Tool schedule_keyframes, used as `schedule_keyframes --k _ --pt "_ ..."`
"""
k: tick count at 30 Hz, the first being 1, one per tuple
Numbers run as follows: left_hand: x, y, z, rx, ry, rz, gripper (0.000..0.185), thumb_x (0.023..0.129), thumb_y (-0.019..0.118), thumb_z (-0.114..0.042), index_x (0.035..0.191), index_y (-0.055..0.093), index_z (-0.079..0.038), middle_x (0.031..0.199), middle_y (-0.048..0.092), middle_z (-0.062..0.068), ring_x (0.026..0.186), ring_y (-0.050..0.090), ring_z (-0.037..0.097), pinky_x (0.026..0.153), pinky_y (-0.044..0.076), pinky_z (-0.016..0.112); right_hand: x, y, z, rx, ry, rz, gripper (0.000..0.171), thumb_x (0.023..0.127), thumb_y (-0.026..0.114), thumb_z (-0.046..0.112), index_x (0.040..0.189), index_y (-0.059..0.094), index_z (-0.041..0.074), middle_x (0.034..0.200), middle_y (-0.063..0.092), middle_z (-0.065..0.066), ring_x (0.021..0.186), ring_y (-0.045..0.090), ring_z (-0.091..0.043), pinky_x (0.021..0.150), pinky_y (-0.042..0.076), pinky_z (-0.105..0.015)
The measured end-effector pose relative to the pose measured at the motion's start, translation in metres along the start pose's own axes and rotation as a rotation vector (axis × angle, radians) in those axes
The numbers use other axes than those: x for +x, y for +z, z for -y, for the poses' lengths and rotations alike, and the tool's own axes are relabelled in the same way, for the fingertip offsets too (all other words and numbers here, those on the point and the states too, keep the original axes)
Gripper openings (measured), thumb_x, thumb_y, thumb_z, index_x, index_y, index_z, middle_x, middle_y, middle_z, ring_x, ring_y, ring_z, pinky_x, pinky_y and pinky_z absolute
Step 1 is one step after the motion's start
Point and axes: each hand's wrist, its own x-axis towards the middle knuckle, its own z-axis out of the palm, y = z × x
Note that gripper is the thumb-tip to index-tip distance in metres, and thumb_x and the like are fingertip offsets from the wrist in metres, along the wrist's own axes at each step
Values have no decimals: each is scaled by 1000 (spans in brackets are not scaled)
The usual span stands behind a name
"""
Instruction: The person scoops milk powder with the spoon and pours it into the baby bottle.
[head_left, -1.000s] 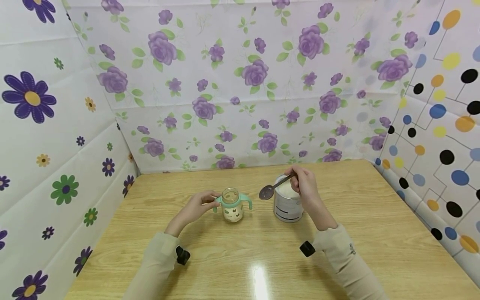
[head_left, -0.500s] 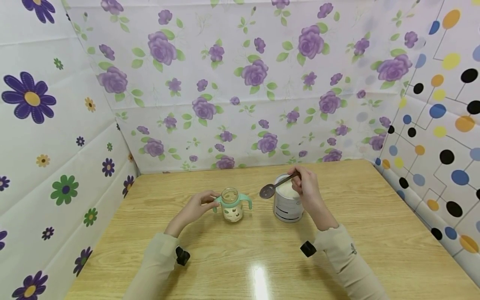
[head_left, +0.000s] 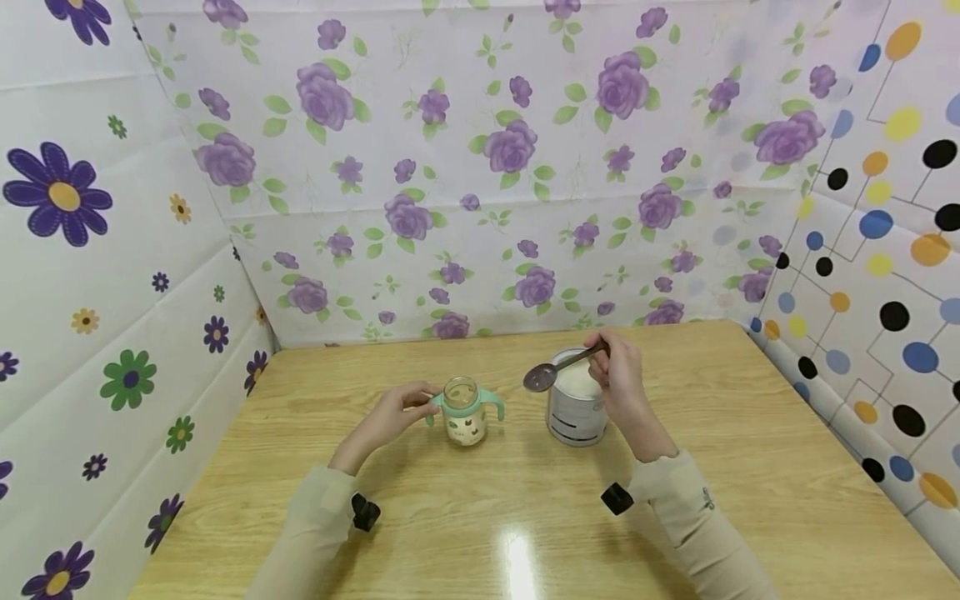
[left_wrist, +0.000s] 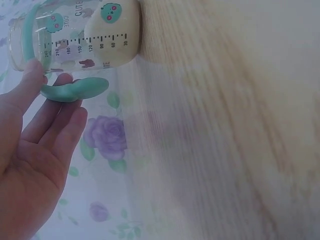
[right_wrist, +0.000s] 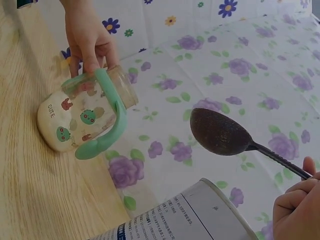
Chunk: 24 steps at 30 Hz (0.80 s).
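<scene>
A glass baby bottle [head_left: 466,423] with a green two-handled collar stands lidless on the table, pale powder or liquid in its lower part. My left hand [head_left: 395,414] pinches the bottle's left handle [left_wrist: 75,91] between thumb and fingers. To the right stands an open tin [head_left: 576,417] of pale powder. Above its rim my right hand [head_left: 618,372] holds a dark spoon [head_left: 540,377] by the handle, its bowl pointing left toward the bottle. In the right wrist view the underside of the spoon [right_wrist: 220,131] shows, beyond the tin [right_wrist: 185,215].
The wooden table [head_left: 480,500] reaches back to a wall covering with purple roses [head_left: 510,146]. Patterned sheets with flowers [head_left: 63,197] and coloured dots [head_left: 892,315] close off the left and right sides. A black wrist camera [head_left: 617,498] sits at the right cuff.
My right hand has shifted slightly right, and the spoon's bowl has moved up and right, closer to the tin's opening. The left hand and the bottle have stayed in place.
</scene>
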Motion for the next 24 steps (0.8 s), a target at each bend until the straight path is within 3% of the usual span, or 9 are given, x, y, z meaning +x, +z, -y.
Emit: schedule_keyframes --k 7,15,24 --pt "0 0 0 21 6 2 29 95 63 -27 123 64 -20 120 67 6 116 62 31 98 50 50 -1 0 1 30 -16 -29 43 104 35 10 68 59 9 41 33 7 37 24 -4 48 8 -28" --pt "1 -3 -2 7 8 40 33 96 61 -27 128 62 -19 108 70 4 109 65 26 95 53 48 0 -1 1 48 -5 -35 44 105 35 10 67 58 9 42 32 7 39 19 -8 51 6 -30" --pt "0 -4 -4 -3 11 69 34 96 60 -27 129 60 -17 104 70 16 99 67 28 89 54 45 1 -2 4 60 -4 -58 45 104 35 10 66 59 9 42 32 7 39 20 -7 48 7 -28"
